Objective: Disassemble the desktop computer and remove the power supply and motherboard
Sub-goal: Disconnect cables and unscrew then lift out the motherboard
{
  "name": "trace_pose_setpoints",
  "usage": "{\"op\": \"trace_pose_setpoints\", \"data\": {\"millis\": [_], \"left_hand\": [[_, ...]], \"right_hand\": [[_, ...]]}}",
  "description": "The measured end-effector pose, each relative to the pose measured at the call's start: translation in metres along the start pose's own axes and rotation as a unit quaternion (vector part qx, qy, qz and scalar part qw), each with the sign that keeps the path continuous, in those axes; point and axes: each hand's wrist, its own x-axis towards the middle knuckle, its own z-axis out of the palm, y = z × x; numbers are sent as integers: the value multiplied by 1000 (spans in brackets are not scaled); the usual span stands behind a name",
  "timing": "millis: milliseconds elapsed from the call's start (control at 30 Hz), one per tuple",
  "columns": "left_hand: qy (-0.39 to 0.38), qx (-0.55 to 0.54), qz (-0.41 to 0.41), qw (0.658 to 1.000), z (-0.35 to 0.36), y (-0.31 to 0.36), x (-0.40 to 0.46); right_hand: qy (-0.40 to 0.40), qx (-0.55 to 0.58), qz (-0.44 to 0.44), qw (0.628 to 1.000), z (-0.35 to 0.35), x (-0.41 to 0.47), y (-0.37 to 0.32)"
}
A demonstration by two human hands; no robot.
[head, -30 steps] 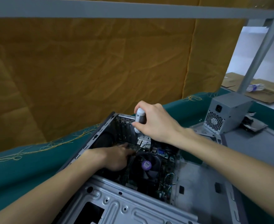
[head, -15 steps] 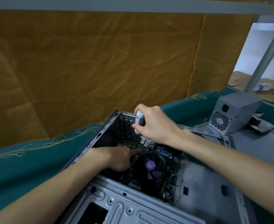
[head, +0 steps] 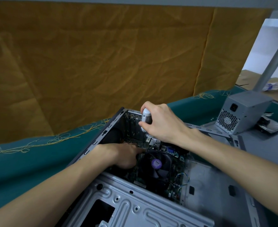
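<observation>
Ochre cloth backdrop [head: 102, 59] hangs behind a green-covered table [head: 28, 166].

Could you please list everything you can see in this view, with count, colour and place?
computer case: one, grey metal, open, lying on the table in the lower middle.
motherboard: one, green, still inside the case.
cooler fan: one, black with a purple hub label, on the motherboard.
power supply: one, grey, out of the case, standing at the right.
screwdriver: one, white and grey handle, upright over the case's far end.
table cover: one, green, under the case.
cloth backdrop: one, ochre, behind the table.
metal pole: one, grey, slanting at upper right.
left hand: inside the case, beside the fan.
right hand: grips the screwdriver.
</observation>
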Motion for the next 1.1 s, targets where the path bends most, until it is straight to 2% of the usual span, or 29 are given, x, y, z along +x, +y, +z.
{"op": "trace_pose_setpoints", "data": {"millis": [767, 1100], "left_hand": [[3, -15, 4, 1000, 2, -1, 0], [16, -31, -6, 999, 0, 2, -4]], "right_hand": [[5, 14, 11, 1000, 1, 1, 2], [-13, -30, 38, 999, -3, 1, -5]]}}
